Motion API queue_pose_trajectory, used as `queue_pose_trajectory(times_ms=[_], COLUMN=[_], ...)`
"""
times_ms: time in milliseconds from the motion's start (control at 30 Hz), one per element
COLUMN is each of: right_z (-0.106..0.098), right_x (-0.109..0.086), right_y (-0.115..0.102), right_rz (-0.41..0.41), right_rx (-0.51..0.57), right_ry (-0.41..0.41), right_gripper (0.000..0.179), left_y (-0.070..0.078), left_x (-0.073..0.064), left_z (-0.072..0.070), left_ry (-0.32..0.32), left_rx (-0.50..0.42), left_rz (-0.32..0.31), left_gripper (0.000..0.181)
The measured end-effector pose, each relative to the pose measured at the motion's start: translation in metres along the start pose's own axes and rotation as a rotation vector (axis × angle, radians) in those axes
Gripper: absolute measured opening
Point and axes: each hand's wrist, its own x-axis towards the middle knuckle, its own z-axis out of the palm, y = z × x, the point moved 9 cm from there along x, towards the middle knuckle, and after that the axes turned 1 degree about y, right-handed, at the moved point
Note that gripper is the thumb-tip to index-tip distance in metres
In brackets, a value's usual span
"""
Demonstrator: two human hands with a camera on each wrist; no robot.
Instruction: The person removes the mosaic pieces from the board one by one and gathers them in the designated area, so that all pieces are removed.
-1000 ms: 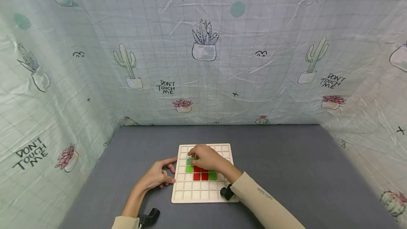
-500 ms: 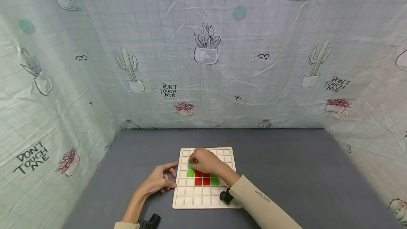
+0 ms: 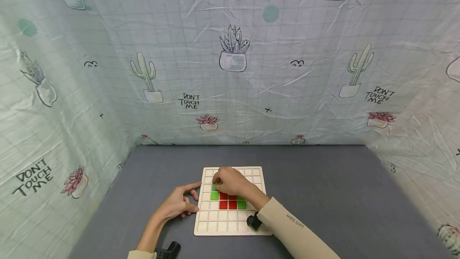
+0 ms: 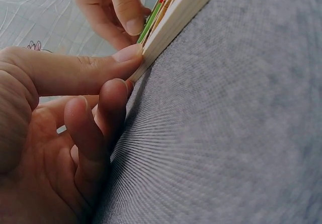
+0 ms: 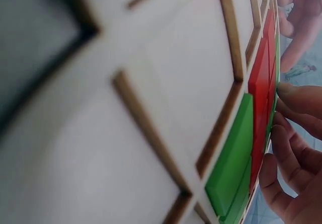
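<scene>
A pale wooden grid board lies on the table with red tiles and green tiles set in its squares. My left hand is at the board's left side, thumb and index finger spread apart and touching its edge; in the left wrist view the thumb presses that wooden edge. Over the board's upper left part, my right hand has curled fingers and thumb at a green tile, which they seem to pinch. The hand covers some squares. In the right wrist view, the fingertips touch the tile rows.
The dark grey table extends around the board. A pale curtain printed with cacti stands behind and at both sides. Black wrist cameras sit on the left wrist and the right wrist.
The head view tilted slightly, shifting the scene down. The right hand's fingers have drawn closer together at the green tile. The left hand keeps its place at the board's edge.
</scene>
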Motion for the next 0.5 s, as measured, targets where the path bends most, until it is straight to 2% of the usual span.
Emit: queue_pose_trajectory(times_ms=[500], right_z=[-0.0033], right_x=[0.0026], right_y=[-0.0034], right_rz=[-0.026], right_rx=[-0.025], right_ry=[0.013], right_gripper=[0.012], left_y=[0.0002], left_x=[0.0006], left_z=[-0.0002], left_ry=[0.000], left_rx=[0.015], left_rz=[0.008], left_gripper=[0.086])
